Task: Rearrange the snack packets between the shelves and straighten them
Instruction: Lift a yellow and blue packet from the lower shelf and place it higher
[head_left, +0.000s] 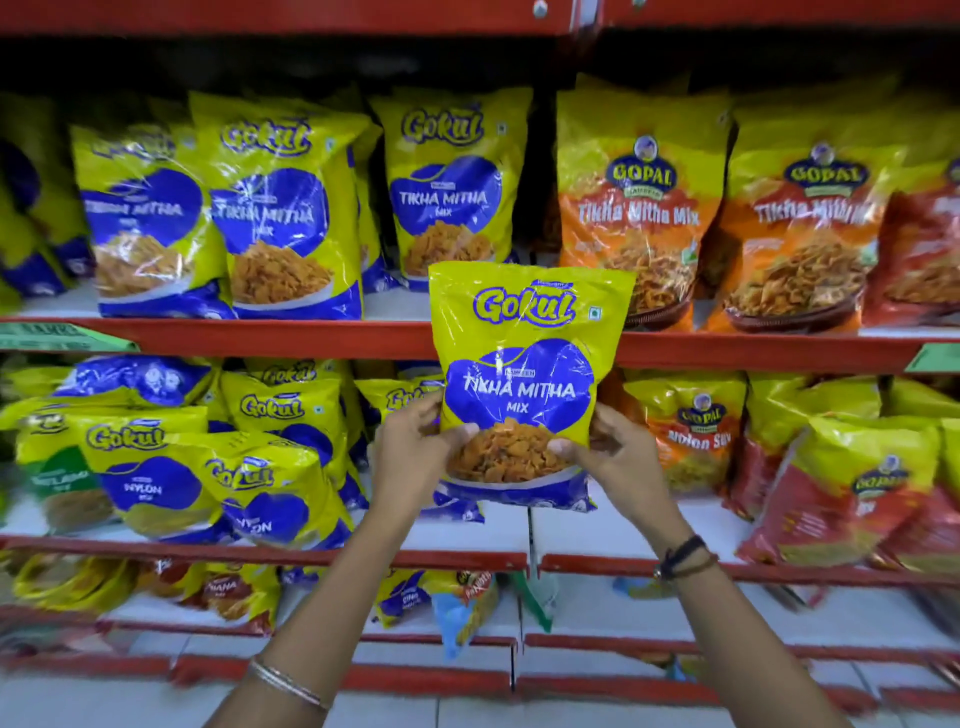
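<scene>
A yellow and blue Gokul Tikha Mitha Mix packet (519, 374) is held upright in the air in front of the red shelf edge (270, 338). My left hand (415, 452) grips its lower left side and my right hand (613, 457) grips its lower right side. Behind it, on the upper shelf, stand three matching Gokul Tikha Mitha packets (447, 187), with a gap right of the last one. On the middle shelf lie leaning Gokul Nylon packets (156, 478).
Orange Gopal Tikha Mitha Mix packets (639, 208) fill the upper shelf's right half. Gopal Nylon Sev (691, 431) and red packets (831, 499) sit on the middle shelf's right. The bottom shelf (363, 631) holds several small mixed packets. A bare white patch (571, 530) shows under my hands.
</scene>
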